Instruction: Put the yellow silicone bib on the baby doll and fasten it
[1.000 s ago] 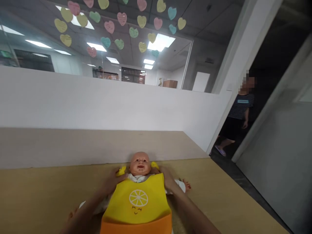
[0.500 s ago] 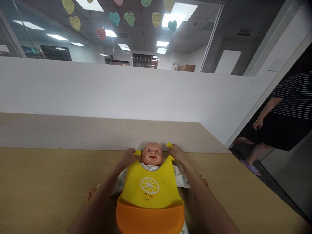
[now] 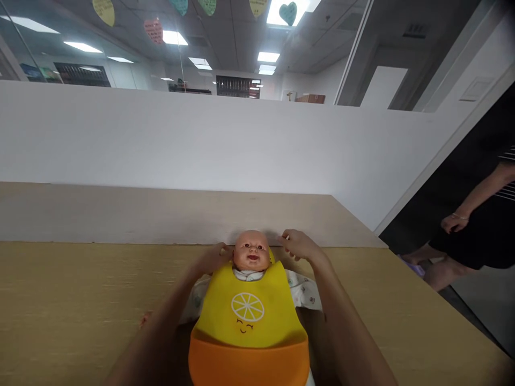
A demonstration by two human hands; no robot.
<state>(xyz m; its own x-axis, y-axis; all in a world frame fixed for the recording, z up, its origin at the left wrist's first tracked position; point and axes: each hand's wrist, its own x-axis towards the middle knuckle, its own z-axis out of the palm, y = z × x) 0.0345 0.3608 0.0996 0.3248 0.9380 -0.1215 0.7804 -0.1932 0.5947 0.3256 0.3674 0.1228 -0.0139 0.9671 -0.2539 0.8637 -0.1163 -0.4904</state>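
A baby doll (image 3: 251, 252) in a white patterned top lies face up on the wooden table (image 3: 80, 300). Over its chest is a yellow bib (image 3: 248, 300) with a lemon print and an orange pocket (image 3: 248, 365). On the right of the doll's neck, a yellow strap end shows beside the head. My left hand (image 3: 217, 258) is curled at the left side of the head; its fingertips and anything between them are hidden. My right hand (image 3: 298, 245) hovers to the right of the head with fingers apart, holding nothing.
Behind the table a raised pale ledge (image 3: 161, 214) runs along a white wall (image 3: 201, 139) with glass above. At the right, a person (image 3: 462, 214) stands in a doorway beyond the table's edge.
My right hand has let go of the bib's right strap end, which now sits by the doll's head. The left strap end is no longer visible. The person at the right has shifted rightward in view.
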